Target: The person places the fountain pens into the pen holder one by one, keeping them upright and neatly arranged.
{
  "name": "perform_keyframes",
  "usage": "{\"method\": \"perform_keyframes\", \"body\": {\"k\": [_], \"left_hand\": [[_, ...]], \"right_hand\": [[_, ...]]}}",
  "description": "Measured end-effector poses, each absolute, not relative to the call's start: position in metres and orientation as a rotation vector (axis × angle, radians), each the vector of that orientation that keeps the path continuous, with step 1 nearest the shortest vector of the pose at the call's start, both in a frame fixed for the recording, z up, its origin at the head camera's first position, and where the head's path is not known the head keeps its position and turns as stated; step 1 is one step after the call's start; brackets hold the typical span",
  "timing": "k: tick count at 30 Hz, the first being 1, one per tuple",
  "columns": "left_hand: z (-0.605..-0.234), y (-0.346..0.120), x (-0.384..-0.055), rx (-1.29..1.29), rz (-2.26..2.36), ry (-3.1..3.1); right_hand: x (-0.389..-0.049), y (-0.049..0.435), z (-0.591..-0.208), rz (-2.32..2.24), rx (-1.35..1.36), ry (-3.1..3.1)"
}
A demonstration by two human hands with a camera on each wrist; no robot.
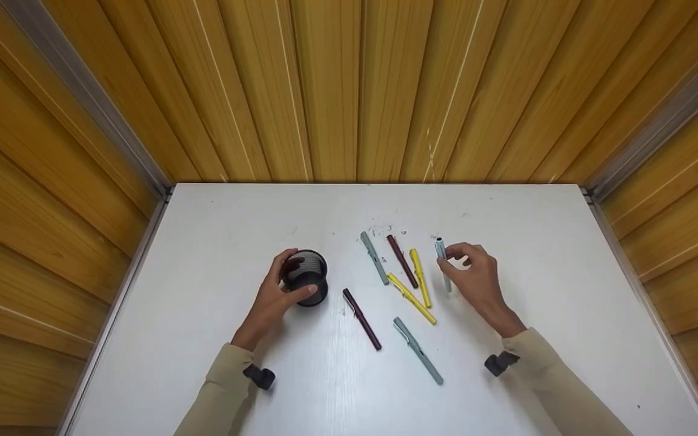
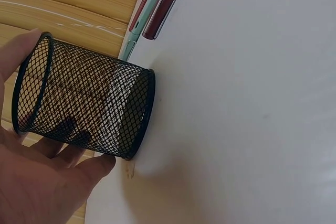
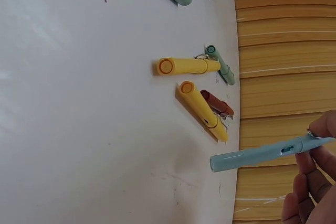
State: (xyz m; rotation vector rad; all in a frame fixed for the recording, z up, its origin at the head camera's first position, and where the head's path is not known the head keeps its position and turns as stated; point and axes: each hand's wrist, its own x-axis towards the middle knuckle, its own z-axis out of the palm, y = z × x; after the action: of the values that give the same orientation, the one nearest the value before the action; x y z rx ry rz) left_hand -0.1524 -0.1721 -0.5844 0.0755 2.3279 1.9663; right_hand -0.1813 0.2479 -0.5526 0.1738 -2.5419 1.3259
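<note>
My left hand [image 1: 271,298] grips a black wire-mesh pen cup [image 2: 89,98], thumb and fingers at its rim and side. In the head view the cup's round mouth faces up, and nothing shows inside it. Over the right part of the table, my right hand [image 1: 477,280] pinches a light blue pen [image 3: 257,156] between thumb and fingers near one end. That pen is upright, its lower end pointing down to the tabletop. Nearest to it lie a yellow pen [image 1: 420,278] and a second yellow pen [image 1: 412,298], touching or almost touching at their lower ends.
Between the hands lie a grey-green pen [image 1: 374,258], a maroon pen [image 1: 402,260], another maroon pen [image 1: 361,319] and another grey-green pen [image 1: 418,351]. All rest on a white table [image 1: 216,218]. Wood-patterned panels [image 1: 331,91] rise behind it and at both sides.
</note>
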Motion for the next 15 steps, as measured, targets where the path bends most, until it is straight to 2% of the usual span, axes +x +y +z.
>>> {"method": "perform_keyframes", "body": {"k": [15], "left_hand": [[-0.586, -0.176, -0.152, 0.086, 1.962, 2.299]], "right_hand": [[-0.192, 0.22, -0.544, 1.388, 0.258, -2.465]]}}
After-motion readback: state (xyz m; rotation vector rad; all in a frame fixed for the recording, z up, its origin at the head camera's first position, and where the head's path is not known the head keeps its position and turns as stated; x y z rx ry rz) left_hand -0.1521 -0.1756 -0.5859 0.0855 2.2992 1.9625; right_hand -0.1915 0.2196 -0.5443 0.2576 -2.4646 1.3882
